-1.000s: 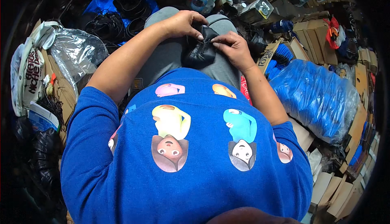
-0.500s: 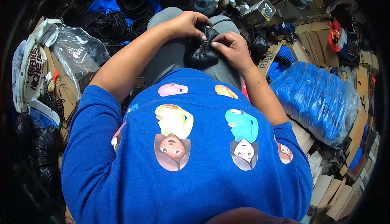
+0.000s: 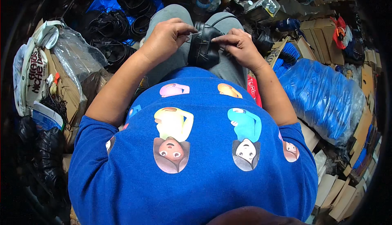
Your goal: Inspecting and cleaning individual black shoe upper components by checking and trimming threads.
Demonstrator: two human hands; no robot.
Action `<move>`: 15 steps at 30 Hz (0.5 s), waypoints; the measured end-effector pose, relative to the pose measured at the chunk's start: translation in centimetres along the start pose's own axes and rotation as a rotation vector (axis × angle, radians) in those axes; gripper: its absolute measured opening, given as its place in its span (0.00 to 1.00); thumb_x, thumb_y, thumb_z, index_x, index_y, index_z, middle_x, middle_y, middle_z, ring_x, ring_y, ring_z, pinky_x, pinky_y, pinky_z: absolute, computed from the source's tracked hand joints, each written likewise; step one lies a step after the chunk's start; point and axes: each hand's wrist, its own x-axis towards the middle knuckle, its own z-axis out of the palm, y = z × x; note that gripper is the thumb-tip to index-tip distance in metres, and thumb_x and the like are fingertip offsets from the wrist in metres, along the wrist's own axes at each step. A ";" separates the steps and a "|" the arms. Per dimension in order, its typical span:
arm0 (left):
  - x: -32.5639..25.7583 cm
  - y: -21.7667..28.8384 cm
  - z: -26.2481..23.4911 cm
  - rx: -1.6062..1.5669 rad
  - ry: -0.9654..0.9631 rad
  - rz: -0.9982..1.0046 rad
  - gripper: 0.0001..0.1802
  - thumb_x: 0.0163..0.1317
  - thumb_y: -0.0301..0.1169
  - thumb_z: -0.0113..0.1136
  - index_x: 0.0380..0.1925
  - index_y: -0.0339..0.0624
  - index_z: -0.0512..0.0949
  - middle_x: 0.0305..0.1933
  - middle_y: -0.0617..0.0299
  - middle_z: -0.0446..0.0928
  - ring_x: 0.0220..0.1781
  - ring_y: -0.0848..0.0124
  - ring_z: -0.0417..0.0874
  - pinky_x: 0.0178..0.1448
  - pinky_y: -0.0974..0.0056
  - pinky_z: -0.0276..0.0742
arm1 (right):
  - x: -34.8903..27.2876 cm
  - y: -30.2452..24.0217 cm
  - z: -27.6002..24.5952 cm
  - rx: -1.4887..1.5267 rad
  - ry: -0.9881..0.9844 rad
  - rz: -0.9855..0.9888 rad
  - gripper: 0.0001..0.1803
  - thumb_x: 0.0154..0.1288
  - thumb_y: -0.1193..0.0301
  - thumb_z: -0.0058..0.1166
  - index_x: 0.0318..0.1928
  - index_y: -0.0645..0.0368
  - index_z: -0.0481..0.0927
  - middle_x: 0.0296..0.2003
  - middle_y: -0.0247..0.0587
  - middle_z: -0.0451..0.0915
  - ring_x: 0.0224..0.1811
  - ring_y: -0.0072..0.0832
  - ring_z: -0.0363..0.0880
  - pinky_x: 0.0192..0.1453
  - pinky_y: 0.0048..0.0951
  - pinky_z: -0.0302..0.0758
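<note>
A black leather piece (image 3: 205, 53), gathered and stitched like a shoe upper, rests between my knees on grey trousers (image 3: 169, 15). At its left edge my left hand (image 3: 165, 39) is closed in a pinch, with a thin, pale, needle-like sliver (image 3: 197, 33) sticking out of the fingertips. My right hand (image 3: 241, 47) pinches at the right side of the leather, thumb and finger pressed together. What it holds, perhaps thread, is too small to make out. A dark cord (image 3: 224, 18) curves over my right knee, above the leather.
Blue items in a clear plastic bag (image 3: 322, 98) lie to the right, near cardboard pieces (image 3: 320, 41). Bottles (image 3: 214, 2) stand at the far side. Black shoes (image 3: 108, 27) on blue plastic and a white printed bag (image 3: 34, 70) lie to the left.
My left hand has moved left and down, away from the leather's top, and the pale sliver now shows at its fingertips. My right hand stays by the right side, slightly shifted.
</note>
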 end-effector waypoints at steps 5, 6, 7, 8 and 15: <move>-0.1 0.5 -0.5 0.202 0.024 0.066 0.12 0.48 0.22 0.62 0.35 0.46 0.81 0.35 0.61 0.78 0.39 0.64 0.78 0.46 0.62 0.70 | -0.9 -1.3 0.3 -0.189 0.041 -0.051 0.17 0.51 0.73 0.57 0.43 0.43 0.84 0.25 0.30 0.69 0.36 0.26 0.69 0.45 0.26 0.61; -0.1 0.7 -0.6 0.265 0.047 0.128 0.12 0.48 0.24 0.63 0.34 0.48 0.82 0.35 0.62 0.78 0.42 0.64 0.77 0.50 0.60 0.67 | -1.0 -1.3 0.4 -0.195 0.050 -0.041 0.17 0.51 0.74 0.56 0.43 0.42 0.84 0.25 0.30 0.69 0.37 0.26 0.68 0.46 0.26 0.61; -0.1 0.8 -0.4 0.265 0.045 0.130 0.12 0.48 0.24 0.63 0.34 0.48 0.82 0.35 0.62 0.78 0.42 0.64 0.77 0.50 0.60 0.67 | -1.0 -1.1 0.3 -0.195 0.052 -0.039 0.17 0.51 0.74 0.56 0.43 0.42 0.84 0.25 0.30 0.69 0.37 0.26 0.68 0.46 0.26 0.61; -0.2 0.9 -0.2 0.300 0.060 0.166 0.12 0.47 0.25 0.64 0.34 0.51 0.82 0.35 0.64 0.78 0.44 0.65 0.76 0.53 0.57 0.63 | -0.8 -0.8 0.1 -0.123 0.014 -0.004 0.18 0.50 0.75 0.55 0.43 0.42 0.84 0.26 0.30 0.70 0.38 0.26 0.69 0.47 0.27 0.61; -0.4 0.4 0.6 0.330 0.024 0.145 0.13 0.46 0.28 0.65 0.33 0.59 0.83 0.31 0.69 0.71 0.43 0.66 0.72 0.55 0.53 0.56 | 0.6 -0.4 -0.5 0.049 -0.082 0.087 0.18 0.50 0.77 0.51 0.40 0.44 0.84 0.32 0.30 0.75 0.42 0.28 0.69 0.54 0.28 0.61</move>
